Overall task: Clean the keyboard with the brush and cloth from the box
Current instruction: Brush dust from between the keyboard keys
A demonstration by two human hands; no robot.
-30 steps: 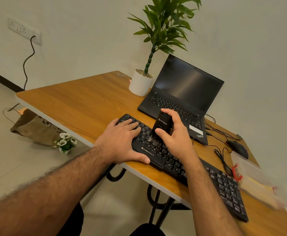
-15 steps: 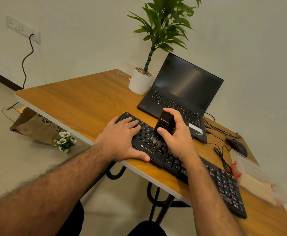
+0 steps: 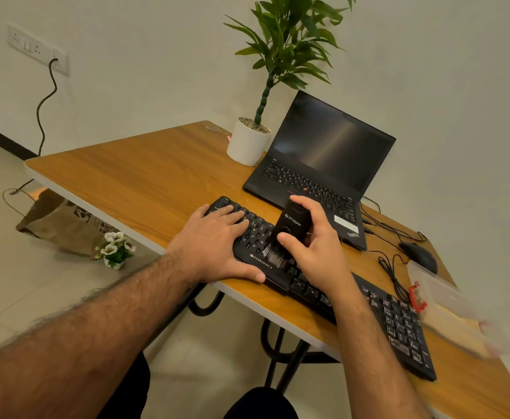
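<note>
Nearest to the camera, two bare forearms reach forward over the front edge of the wooden counter (image 3: 145, 179). The black keyboard (image 3: 399, 322) lies along this front edge, at an angle, with its right end closer to the camera.

The left hand (image 3: 214, 246) lies flat on the left end of the keyboard. Its fingers are straight and spread over the keys, and the thumb rests by the front edge of the keyboard; it presses down and grasps nothing.

The right hand (image 3: 314, 249) grasps the black brush (image 3: 287, 231). The thumb is on the front face of the brush and the fingers are curled around its back. The brush stands almost upright, a little tilted, and its bristles touch the keys just right of the white brand name on the keyboard.

At the right edge of the picture there is a clear plastic box (image 3: 447, 309) with a red clasp, just beside the right end of the keyboard; it is blurred, and I cannot tell what is inside.

Behind the box lie a black mouse (image 3: 418, 255) and its thin cables. Farther back an open laptop (image 3: 323, 164) stands with a dark screen, just behind the keyboard. A green plant in a white pot (image 3: 247, 143) is beside the left side of the laptop.
</note>
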